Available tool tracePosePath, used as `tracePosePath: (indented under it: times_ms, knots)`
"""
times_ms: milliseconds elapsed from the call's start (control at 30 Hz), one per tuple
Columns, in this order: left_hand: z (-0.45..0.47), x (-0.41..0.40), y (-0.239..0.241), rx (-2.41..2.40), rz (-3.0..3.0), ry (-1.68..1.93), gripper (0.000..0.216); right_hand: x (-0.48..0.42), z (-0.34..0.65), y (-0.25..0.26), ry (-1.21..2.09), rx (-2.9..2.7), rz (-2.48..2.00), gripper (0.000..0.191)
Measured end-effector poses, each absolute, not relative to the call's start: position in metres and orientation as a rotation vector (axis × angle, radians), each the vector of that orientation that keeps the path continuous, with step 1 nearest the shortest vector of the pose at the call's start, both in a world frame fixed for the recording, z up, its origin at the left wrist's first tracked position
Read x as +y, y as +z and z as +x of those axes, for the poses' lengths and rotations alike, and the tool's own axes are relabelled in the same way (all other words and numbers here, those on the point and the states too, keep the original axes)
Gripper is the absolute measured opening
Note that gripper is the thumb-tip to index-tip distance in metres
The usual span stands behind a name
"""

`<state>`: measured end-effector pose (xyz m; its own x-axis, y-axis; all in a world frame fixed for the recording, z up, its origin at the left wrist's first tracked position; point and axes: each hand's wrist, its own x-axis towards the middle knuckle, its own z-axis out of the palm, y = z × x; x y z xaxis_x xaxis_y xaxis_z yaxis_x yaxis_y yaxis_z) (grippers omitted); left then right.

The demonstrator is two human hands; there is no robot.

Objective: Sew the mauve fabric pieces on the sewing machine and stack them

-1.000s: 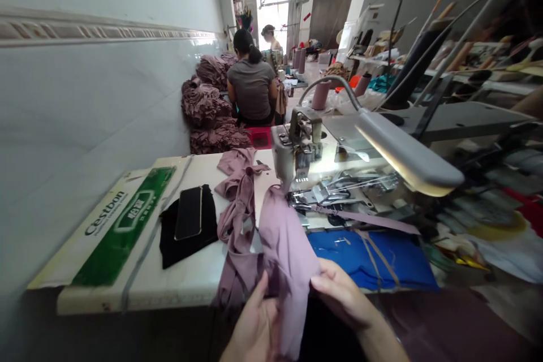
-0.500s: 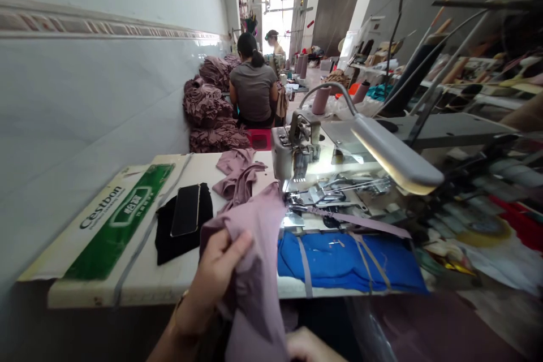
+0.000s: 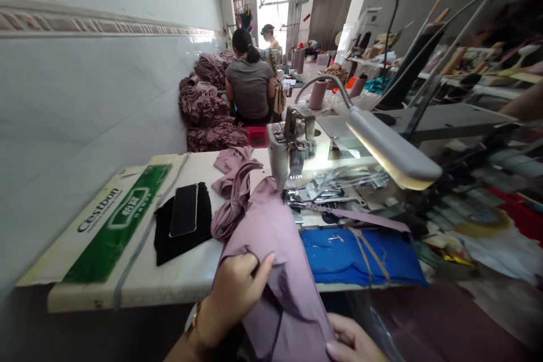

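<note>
Wall (image 3: 102,102): pale and tiled, a patterned border running along it, on the left.
Worktable (image 3: 186,276): white-topped, spanning the view in front of the person.
Sewing machine (image 3: 278,153): on the worktable, its needles over the working area.
Mauve cloth (image 3: 275,226): far end at the needle area, near end hanging over the table's front edge, both hands on it; more mauve fabric (image 3: 232,198) lies folded just left of it.
Co-worker (image 3: 249,90): seated beyond the table, back turned, beside heaped fabric (image 3: 204,102).
Lamp (image 3: 392,144): grey, lit, on a bent neck above the machine.
Printed sheet (image 3: 102,237): green and white, marked "Cestbon", at the table's left end.
Blue bundle (image 3: 360,257): along the front edge, right of the mauve cloth.
Left hand (image 3: 240,283): fingers curled, gripping the cloth's middle, thumb on top.
Right hand (image 3: 354,339): thumb and fingers pinched on the cloth's right edge, lower down, partly out of view.
Phone (image 3: 184,209): on a black cloth (image 3: 163,246).
Mauve strip (image 3: 369,219): narrow, stretching rightward from the needle area.
Bracelet (image 3: 195,315): on the left wrist.
</note>
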<state>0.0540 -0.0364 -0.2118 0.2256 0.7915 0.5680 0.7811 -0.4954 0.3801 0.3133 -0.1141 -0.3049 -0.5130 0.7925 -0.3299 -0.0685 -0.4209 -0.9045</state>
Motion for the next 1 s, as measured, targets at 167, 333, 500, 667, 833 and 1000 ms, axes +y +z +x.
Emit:
tracePosePath:
  times_ms: [167, 333, 500, 667, 833, 1000]
  knots:
    - [0.059, -0.010, -0.196, 1.624, 2.277, 1.179, 0.048, -0.098, 0.308, -0.299, 1.809, -1.245, -1.107, 0.039]
    - [0.062, 0.013, -0.186, 1.629, 2.049, 1.170, 0.045, -0.094, 0.305, -0.295, 1.691, -1.218, -1.158, 0.035]
    - [0.065, 0.031, -0.179, 1.636, 1.972, 1.137, 0.034, -0.091, 0.302, -0.298, 1.653, -1.160, -1.134, 0.031]
    - [0.067, 0.053, -0.175, 1.518, 1.940, 1.106, 0.011, -0.072, 0.287, -0.296, 1.627, -1.026, -1.093, 0.031]
    - [0.065, 0.082, -0.180, 1.358, 1.953, 1.136, 0.039, -0.041, 0.269, -0.282, 1.647, -0.995, -1.064, 0.030]
    - [0.061, 0.116, -0.181, 1.297, 1.974, 1.182, 0.051, -0.018, 0.261, -0.269, 1.580, -1.009, -1.051, 0.031]
